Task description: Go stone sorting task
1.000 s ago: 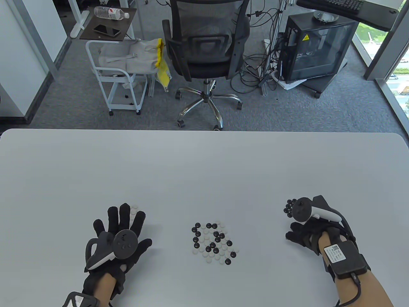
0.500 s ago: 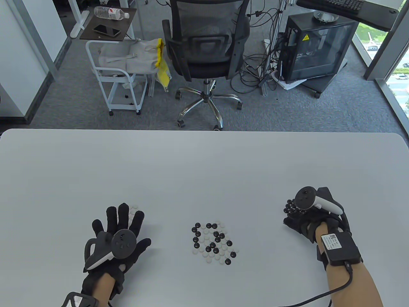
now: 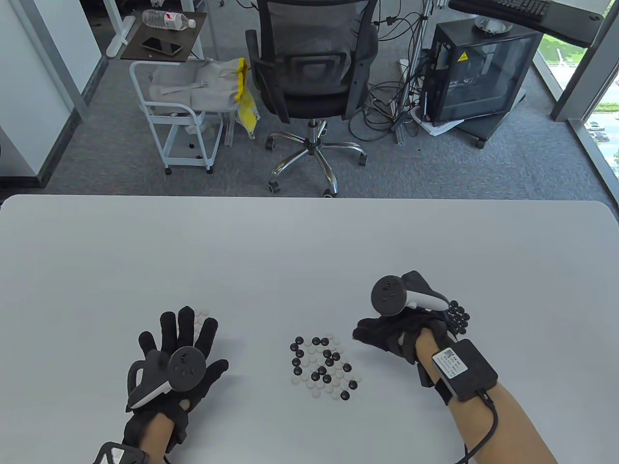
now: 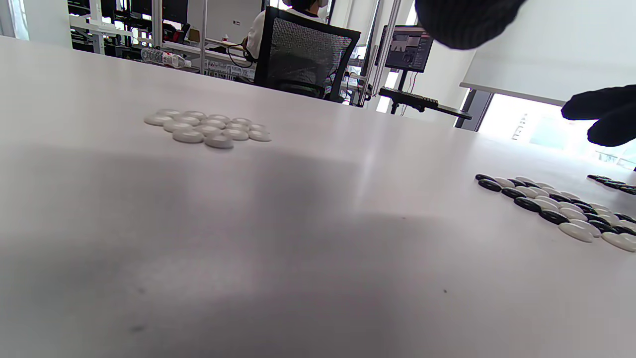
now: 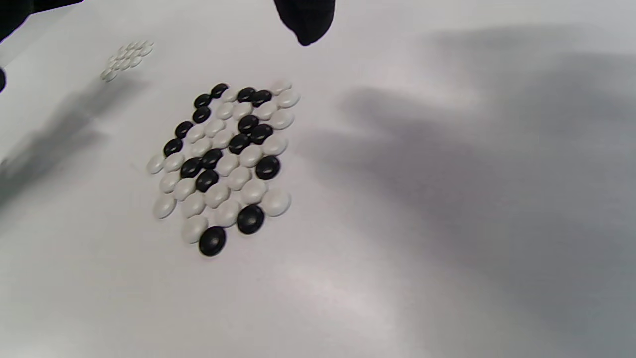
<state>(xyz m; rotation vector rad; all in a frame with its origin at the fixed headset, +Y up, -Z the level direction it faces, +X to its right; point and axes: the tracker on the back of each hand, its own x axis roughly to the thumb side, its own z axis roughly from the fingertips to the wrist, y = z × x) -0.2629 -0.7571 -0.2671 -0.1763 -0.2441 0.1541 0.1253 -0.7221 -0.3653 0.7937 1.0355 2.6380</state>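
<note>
White table seen from above, with Go stones in three groups. Centre: mixed pile of black and white stones, lying flat and packed close. Left: small cluster of white stones, partly covered by the fingertips of the left hand. That hand rests palm down with fingers spread straight and grasps nothing. Right: cluster of black stones, just behind the right hand. The right hand sits between the black cluster and the mixed pile, near the pile's right edge but not touching it. Its fingers point toward the pile and curl downward; whether they pinch a stone cannot be told. Beyond the table stands an office chair.
</note>
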